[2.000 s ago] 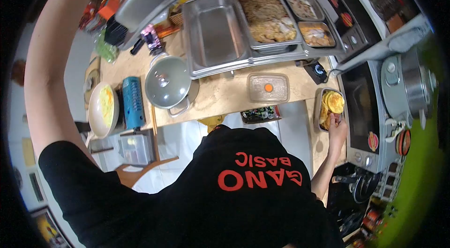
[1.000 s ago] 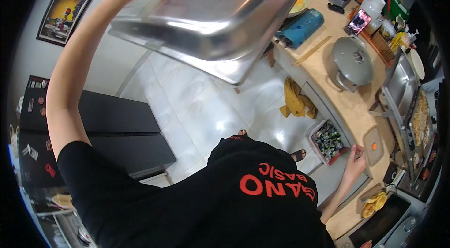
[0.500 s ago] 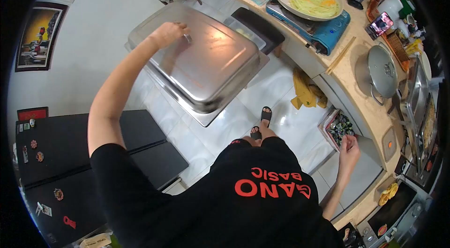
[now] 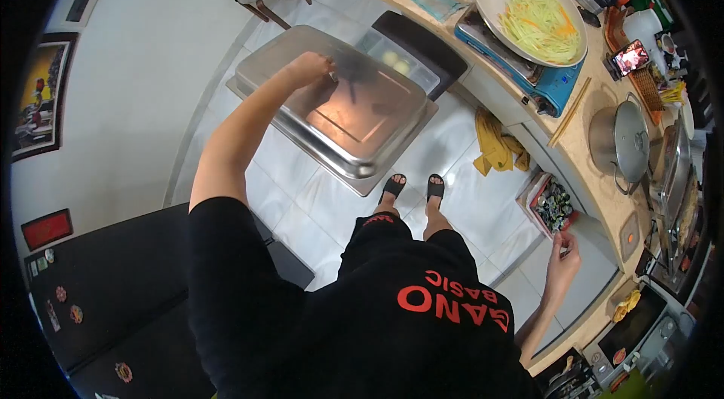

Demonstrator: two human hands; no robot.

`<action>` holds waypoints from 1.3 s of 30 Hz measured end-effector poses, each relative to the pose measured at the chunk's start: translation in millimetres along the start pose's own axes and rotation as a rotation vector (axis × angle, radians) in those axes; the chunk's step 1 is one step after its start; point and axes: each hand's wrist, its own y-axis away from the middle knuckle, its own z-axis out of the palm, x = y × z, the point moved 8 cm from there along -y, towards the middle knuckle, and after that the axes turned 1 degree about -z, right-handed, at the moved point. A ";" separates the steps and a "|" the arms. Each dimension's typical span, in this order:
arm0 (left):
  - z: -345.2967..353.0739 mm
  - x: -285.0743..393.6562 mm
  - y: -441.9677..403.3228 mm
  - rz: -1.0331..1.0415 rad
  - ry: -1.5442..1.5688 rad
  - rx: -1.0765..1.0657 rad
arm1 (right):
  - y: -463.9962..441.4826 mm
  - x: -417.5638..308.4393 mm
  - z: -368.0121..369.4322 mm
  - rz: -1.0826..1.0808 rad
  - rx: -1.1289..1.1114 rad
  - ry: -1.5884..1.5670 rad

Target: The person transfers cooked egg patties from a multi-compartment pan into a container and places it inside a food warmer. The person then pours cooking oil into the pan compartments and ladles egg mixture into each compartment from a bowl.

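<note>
My left hand (image 4: 311, 69) is closed round the small handle on top of a large rectangular stainless steel lid (image 4: 377, 108). Below the lid, a flat metal rim (image 4: 309, 161) sticks out along its edges; whether the lid rests on it is hard to tell. My right hand (image 4: 563, 254) hangs low by the cabinet, its fingers curled together; whether anything small is in them does not show. Close to its fingertips is an open container of small dark packets (image 4: 553, 204).
Along the right runs a counter (image 4: 567, 101) with a frying pan of shredded vegetables (image 4: 537, 18) on a blue gas stove (image 4: 556, 93), chopsticks (image 4: 571, 111) and a lidded pot (image 4: 627, 139). A dark stool (image 4: 422, 41) bears a plastic container (image 4: 400, 59). A yellow cloth (image 4: 498, 146) hangs beside the cabinet.
The view has shifted. The lid and my left hand appear slightly lower and further right, still together. My feet now stand side by side. The right hand stays curled near the container.
</note>
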 end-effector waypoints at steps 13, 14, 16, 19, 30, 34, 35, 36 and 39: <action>62.5 1.6 -67.2 0.154 0.025 0.003 | 63.6 -25.1 19.8 0.207 0.005 0.078; 65.5 3.4 -67.6 0.158 0.023 0.011 | 67.4 -21.8 21.1 0.209 0.013 0.079; 86.9 6.6 -74.8 0.160 0.014 0.059 | 73.3 -16.3 24.0 0.201 0.024 0.113; 144.0 7.6 -95.7 0.117 0.078 0.007 | 80.2 -25.1 20.2 0.250 0.026 0.115; 187.8 24.0 -118.4 0.248 0.070 -0.267 | 94.6 -19.7 13.0 0.312 0.147 0.075; 157.3 23.3 -116.3 0.148 0.147 -0.421 | 107.5 -7.4 11.5 0.342 0.136 0.082; 174.6 19.8 -122.0 0.164 0.132 -0.417 | 113.0 -1.6 8.5 0.366 0.126 0.080; 209.5 8.3 -133.1 0.153 0.252 -0.434 | 119.8 5.7 4.8 0.383 0.133 0.076; 190.9 10.9 -137.2 0.065 0.338 -0.388 | 136.9 53.4 -7.1 0.464 0.163 0.010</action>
